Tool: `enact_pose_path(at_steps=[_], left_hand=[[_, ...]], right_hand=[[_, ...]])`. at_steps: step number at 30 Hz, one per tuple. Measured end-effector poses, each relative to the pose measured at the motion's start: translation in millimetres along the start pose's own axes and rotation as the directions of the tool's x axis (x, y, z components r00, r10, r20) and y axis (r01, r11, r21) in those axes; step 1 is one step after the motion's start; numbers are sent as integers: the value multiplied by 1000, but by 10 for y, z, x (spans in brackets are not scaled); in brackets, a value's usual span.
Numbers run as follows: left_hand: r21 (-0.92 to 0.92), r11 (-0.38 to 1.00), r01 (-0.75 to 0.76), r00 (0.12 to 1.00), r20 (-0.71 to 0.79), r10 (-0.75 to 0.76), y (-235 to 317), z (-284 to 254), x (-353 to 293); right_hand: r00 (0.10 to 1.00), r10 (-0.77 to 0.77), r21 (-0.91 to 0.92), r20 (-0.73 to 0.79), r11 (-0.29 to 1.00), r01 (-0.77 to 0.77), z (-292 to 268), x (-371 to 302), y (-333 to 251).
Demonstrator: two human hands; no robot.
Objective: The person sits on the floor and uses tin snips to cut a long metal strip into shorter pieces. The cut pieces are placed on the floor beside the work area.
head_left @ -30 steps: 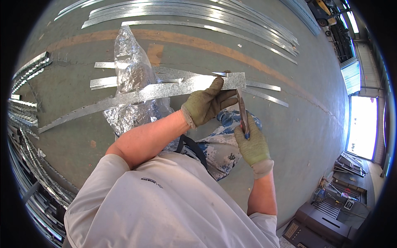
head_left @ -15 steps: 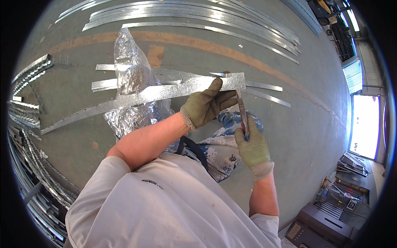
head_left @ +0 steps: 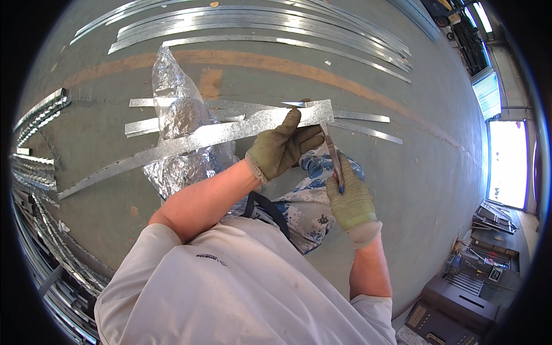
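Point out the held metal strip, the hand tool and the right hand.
Metal strip (head_left: 207, 137), head view: middle of its length.
Hand tool (head_left: 332, 150), head view: its metal part.
Right hand (head_left: 352, 201), head view: middle of the glove.

The right hand (head_left: 352, 201) hid the lower end of the metal tool (head_left: 332, 150). Part of the left hand (head_left: 277, 146) lay behind the metal strip (head_left: 224, 134) — and the picture's edges cut off the yellow vehicle (head_left: 437, 8) and pale shirt (head_left: 241, 293).
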State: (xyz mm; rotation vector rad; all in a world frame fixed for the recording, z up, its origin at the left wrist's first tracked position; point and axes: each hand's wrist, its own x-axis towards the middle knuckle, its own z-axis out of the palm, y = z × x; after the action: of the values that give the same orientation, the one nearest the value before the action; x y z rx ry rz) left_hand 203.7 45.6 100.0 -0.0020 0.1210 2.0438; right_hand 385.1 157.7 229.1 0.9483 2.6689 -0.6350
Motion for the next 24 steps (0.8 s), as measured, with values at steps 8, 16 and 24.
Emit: enact_pose_path(at_steps=[8, 16, 24], left_hand=[[8, 1000, -14, 999, 32, 13, -16, -21, 7], [19, 1000, -22, 998, 57, 21, -11, -15, -5], [-57, 998, -10, 1000, 16, 11, 43, 112, -16]], right_hand=[[999, 21, -19, 36, 1000, -21, -72, 5, -31], [999, -18, 211, 39, 977, 9, -58, 45, 7], [999, -30, 242, 36, 970, 20, -123, 74, -39]])
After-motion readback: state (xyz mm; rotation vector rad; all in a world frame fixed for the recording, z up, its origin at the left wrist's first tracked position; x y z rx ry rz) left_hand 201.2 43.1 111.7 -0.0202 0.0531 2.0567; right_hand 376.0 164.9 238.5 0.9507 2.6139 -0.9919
